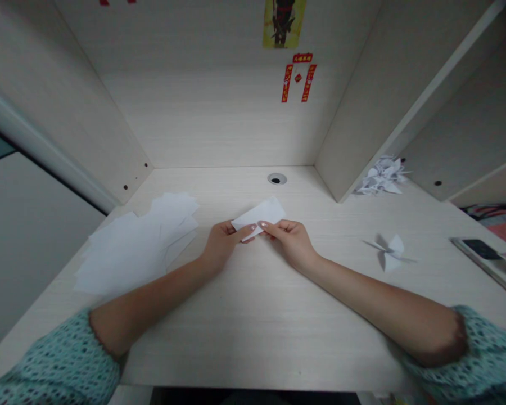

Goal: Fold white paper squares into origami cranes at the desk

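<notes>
A folded white paper (261, 215) lies at the middle of the pale wooden desk (253, 337). My left hand (223, 243) pinches its near left edge, fingers closed on it. My right hand (290, 237) pinches the near edge just to the right, its fingertips meeting those of the left. Both forearms reach in from the lower corners in teal patterned sleeves.
A loose pile of white paper sheets (137, 242) lies at the left. One folded paper crane (388, 251) sits at the right. Several more folded paper figures (382, 175) heap behind the side panel. A phone (483, 250) rests at the far right. A cable hole (276, 179) is in the desk behind.
</notes>
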### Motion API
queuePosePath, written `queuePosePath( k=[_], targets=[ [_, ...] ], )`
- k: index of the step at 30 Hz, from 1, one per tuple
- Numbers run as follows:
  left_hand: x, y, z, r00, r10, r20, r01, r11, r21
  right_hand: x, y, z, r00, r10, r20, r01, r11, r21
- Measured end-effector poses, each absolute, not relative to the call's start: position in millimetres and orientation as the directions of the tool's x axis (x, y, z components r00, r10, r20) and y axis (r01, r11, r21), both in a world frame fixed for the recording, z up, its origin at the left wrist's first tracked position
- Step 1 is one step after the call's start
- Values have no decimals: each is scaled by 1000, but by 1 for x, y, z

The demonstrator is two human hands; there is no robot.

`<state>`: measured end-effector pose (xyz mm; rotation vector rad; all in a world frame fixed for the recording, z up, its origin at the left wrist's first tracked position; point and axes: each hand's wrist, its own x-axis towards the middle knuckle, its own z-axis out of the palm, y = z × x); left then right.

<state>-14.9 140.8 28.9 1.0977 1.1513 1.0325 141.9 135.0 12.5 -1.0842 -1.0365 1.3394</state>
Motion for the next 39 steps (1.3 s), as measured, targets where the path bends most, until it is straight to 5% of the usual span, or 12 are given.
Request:
queuePosePath(
  k=[10,17,24,28,34,39],
  targets=[
    [-25,150,24,41,988,-147,-145,151,978,169,157,22,181,969,-169,-446,-72,-892],
    [-21,143,32,83,989,-122,-17,124,992,162,150,16,21,997,69,-177,71,-982],
    [-23,143,29,92,993,-68,-48,73,996,158,141,16,-208,978,28,127,56,-990],
    [-26,143,26,107,994,-31,-86,40,996,152,130,23,-336,941,-25,156,30,-987],
    [-26,140,28,218,976,-4,78,-13,997,144,122,23,-125,992,6,59,14,-998],
    [-23,135,32,193,981,-12,86,-5,996,141,121,22,-163,987,8,27,13,-1000]
  ],
)
